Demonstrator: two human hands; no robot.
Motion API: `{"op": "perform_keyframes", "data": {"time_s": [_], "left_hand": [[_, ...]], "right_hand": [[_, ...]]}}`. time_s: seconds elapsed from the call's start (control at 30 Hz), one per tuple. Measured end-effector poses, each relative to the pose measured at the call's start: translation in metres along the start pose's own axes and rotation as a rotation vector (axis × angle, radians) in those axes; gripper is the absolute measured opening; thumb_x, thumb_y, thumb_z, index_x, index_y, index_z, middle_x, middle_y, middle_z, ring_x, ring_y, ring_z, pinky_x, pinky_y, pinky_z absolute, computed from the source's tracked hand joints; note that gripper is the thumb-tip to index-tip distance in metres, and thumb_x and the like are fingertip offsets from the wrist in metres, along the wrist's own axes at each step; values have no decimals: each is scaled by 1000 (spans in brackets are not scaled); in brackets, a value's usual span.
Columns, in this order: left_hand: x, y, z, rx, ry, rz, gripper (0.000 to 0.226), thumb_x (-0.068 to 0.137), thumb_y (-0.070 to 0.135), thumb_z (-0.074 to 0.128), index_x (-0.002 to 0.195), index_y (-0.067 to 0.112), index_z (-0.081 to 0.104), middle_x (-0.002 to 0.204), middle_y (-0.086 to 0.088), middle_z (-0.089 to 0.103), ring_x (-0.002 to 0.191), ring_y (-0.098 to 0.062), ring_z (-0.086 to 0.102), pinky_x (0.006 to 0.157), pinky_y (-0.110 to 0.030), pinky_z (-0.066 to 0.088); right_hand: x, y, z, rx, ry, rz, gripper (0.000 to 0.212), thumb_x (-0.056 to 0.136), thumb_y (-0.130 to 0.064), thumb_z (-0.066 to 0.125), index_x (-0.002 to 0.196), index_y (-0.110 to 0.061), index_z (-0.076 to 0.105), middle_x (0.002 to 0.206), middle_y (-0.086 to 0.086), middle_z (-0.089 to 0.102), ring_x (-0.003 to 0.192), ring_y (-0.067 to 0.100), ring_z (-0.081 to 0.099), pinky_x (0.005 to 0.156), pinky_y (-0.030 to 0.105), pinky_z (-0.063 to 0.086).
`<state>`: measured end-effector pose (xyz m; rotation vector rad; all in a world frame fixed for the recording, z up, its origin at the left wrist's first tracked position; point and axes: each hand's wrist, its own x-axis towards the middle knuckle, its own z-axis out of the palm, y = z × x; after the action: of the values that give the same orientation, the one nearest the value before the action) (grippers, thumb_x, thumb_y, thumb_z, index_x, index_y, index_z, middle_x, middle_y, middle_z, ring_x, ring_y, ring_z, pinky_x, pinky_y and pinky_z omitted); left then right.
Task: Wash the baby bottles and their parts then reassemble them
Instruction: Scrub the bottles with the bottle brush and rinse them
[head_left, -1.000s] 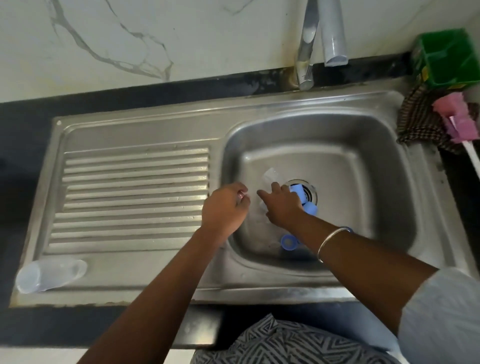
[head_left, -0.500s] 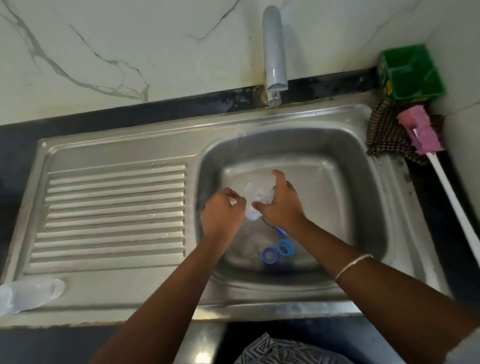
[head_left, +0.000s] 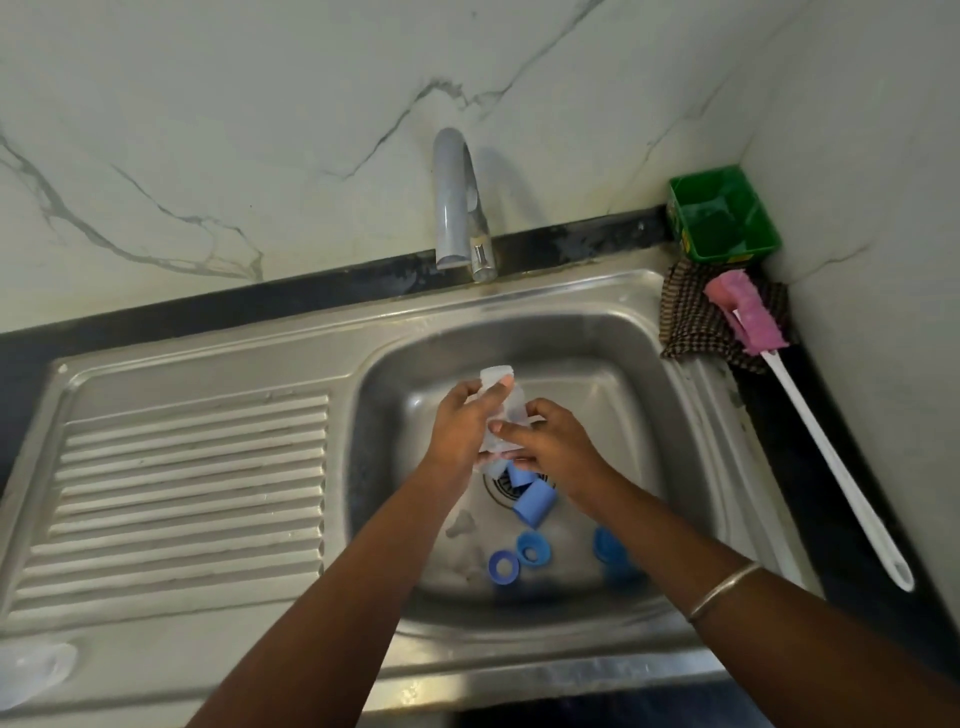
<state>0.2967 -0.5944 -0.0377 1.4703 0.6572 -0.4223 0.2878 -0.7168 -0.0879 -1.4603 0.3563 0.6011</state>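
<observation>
Over the sink basin (head_left: 670, 415), both hands hold a clear bottle (head_left: 496, 410) above the drain. Left hand (head_left: 460, 431) has fingers curled round its upper body; right hand (head_left: 558, 449) pinches the lower part, fingers bent. Blue caps (head_left: 535, 501) and rings (head_left: 503, 567) lie on the basin floor, near side. Far half of basin open. Another clear bottle (head_left: 34, 670) lies at the drainboard's near-left edge. Brush (head_left: 810, 415) lies along the right rim.
</observation>
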Motion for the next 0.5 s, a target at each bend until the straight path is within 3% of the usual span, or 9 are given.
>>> {"op": "perform_keyframes", "data": {"time_s": [0.1,0.17,0.23,0.33,0.4,0.5], "left_hand": [[7,1,-5,27,39,58,40,83,42,77,115,21,65,105,-3,75,89,-16,73,68,-33,58],[9,2,-8,45,79,95,36,82,39,78,112,22,66,104,-4,75,95,-22,72,78,-41,60],[12,4,-9,56,97,135,32,83,34,79,110,22,65,101,1,74,98,-21,70,87,-44,56],[13,10,-7,26,80,172,28,86,20,76,111,19,63,105,4,71,95,-15,67,80,-37,53],[16,13,-6,45,66,211,31,86,14,75,113,19,61,112,2,69,95,-12,65,78,-35,51],[21,18,-6,44,50,250,36,83,15,77,114,21,59,118,2,66,98,-13,61,75,-37,48]], "right_hand": [[12,-14,-10,-74,141,-88,59,81,-57,70,130,-31,52,118,5,67,104,19,66,95,40,53],[22,-34,-19,-220,254,-286,58,96,-46,60,147,-28,40,120,4,63,110,17,59,97,36,47],[36,-59,-23,-337,251,-469,50,102,-36,51,149,-22,41,122,8,63,112,19,59,97,37,48],[61,-95,-20,-488,202,-622,40,107,-28,42,145,-20,48,127,9,64,115,21,59,98,31,45],[77,-113,-17,-543,153,-681,39,108,-24,38,144,-17,50,129,8,64,113,20,59,93,24,41],[97,-131,-12,-543,59,-641,38,109,-29,36,141,-21,53,129,4,64,116,20,59,102,33,45]]}}
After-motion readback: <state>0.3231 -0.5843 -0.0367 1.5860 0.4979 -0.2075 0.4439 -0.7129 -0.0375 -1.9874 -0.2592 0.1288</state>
